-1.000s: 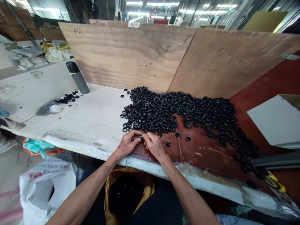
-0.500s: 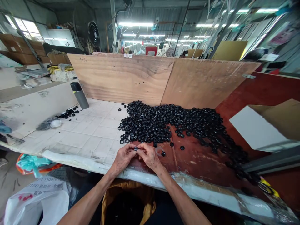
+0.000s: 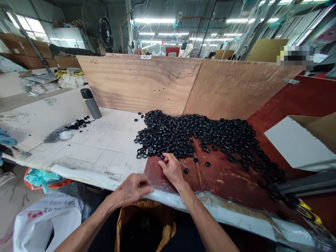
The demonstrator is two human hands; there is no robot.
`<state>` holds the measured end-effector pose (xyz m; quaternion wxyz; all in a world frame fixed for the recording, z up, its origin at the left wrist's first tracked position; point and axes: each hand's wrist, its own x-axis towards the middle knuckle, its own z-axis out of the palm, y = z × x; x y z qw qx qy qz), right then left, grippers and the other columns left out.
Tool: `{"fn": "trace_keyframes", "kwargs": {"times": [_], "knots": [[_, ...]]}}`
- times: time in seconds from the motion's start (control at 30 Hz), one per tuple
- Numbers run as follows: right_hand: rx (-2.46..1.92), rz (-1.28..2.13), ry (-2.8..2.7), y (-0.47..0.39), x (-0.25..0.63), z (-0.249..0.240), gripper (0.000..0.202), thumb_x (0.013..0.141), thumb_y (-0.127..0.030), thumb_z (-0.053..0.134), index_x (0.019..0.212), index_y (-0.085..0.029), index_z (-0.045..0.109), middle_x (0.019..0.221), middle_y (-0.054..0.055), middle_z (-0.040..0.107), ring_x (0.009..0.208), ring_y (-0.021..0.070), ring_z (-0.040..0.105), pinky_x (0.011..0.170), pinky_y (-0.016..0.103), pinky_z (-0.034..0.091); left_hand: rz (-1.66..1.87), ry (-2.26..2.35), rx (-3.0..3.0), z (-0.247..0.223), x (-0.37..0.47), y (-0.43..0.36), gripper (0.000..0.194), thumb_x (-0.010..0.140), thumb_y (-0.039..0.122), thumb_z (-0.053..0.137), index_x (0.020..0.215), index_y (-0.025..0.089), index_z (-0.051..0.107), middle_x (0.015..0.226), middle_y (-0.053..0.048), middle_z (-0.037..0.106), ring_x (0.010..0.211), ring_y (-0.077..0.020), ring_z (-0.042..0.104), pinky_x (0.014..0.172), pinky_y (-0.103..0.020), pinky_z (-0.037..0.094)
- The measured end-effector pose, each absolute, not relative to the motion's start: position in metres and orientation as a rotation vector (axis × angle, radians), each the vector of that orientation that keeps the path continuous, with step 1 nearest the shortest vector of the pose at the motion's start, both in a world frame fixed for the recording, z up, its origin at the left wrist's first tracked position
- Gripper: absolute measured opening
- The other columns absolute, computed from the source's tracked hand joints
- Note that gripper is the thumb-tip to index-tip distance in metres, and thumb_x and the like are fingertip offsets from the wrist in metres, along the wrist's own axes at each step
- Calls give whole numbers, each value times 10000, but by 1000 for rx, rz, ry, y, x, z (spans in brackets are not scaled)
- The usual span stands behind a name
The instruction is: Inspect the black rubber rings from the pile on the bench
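Small black rings (image 3: 178, 134) lie in a wide heap along the back of the table (image 3: 105, 140). My right hand (image 3: 172, 169) is at the heap's front edge, thumb and index finger apart around a ring there; no ring is seen lifted. My left hand (image 3: 133, 189) hovers at the table's front edge, above the open yellow-brown bag (image 3: 120, 224). Its fingers are slightly blurred, and whether they hold anything cannot be made out. A few loose black pieces (image 3: 186, 170) lie right of my right hand.
A grey bottle (image 3: 93, 106) stands at the back left, near a small group of black pieces (image 3: 78, 123) and a clear plastic bag (image 3: 55, 135). Wooden boards (image 3: 141, 80) wall the back. An open carton (image 3: 296, 143) is at the right, yellow-handled scissors (image 3: 309, 211) at the front right.
My hands were together around a small black ring and have parted. The left moved down and left to the table edge; the right moved slightly up to the heap and opened.
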<state>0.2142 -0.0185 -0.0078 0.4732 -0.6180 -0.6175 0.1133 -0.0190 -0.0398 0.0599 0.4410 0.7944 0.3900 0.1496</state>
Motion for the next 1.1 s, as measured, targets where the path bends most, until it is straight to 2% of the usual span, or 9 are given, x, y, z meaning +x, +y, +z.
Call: {"fn": "trace_keyframes", "kwargs": {"times": [0.07,0.13,0.2,0.43,0.53,0.6,0.77,0.9,1.1], "knots": [[-1497,188,-1630,-15,214,-12,312,864,-268,649,1167,-200,683,1048,104,639,886,251,651,818,373,547,661,1212,2000,51,-10,-16,184,909,314,588,903,185,719,752,-10,678,688,-169,615,669,-273,463],[-1506,155,-1711,-15,213,-14,258,891,-243,625,1139,-213,689,1096,119,631,951,273,652,845,387,544,812,1417,2120,38,1,8,216,893,229,598,1082,185,692,831,-34,678,769,-197,640,755,-310,488],[-1520,147,-1760,-15,212,-14,156,903,-208,596,1033,-215,683,1014,103,647,929,268,650,828,372,533,779,1526,2231,25,10,24,257,893,192,605,1142,178,666,901,-59,671,831,-218,654,783,-326,496],[-1509,203,-1716,-21,211,-8,55,819,-169,586,799,-217,567,770,38,630,710,207,598,717,324,487,701,1480,2418,9,20,19,137,950,174,537,953,211,669,1041,-87,644,958,-233,646,830,-342,513],[-1490,375,-1564,-20,211,-7,54,772,-189,607,781,-224,568,718,12,638,649,191,598,680,315,501,762,1369,2447,8,19,13,104,919,154,565,940,217,645,1015,-84,687,1020,-260,639,898,-382,515],[-1391,585,-1440,-18,211,-7,53,769,-224,626,792,-224,578,811,35,700,715,199,657,693,311,535,790,1314,2403,7,19,11,125,910,169,580,1014,218,628,970,-73,708,971,-255,665,885,-388,534],[-1207,973,-1250,-18,211,2,158,776,-323,714,810,-213,607,951,62,758,855,221,730,767,326,585,935,1063,2173,4,19,12,392,904,185,578,1291,236,547,1121,-69,717,924,-208,714,882,-372,582],[-1236,986,-1242,-21,212,10,234,799,-334,727,996,-209,708,949,44,764,807,204,717,736,309,579,1005,964,1917,11,20,14,257,889,220,600,1141,217,649,1049,-56,720,874,-178,708,828,-320,586],[-1182,882,-1352,-20,210,5,173,822,-304,710,968,-220,749,1003,54,757,877,217,709,782,328,582,947,872,1585,18,21,12,248,862,280,685,1086,174,693,1002,-58,758,879,-176,713,836,-312,567]]}}
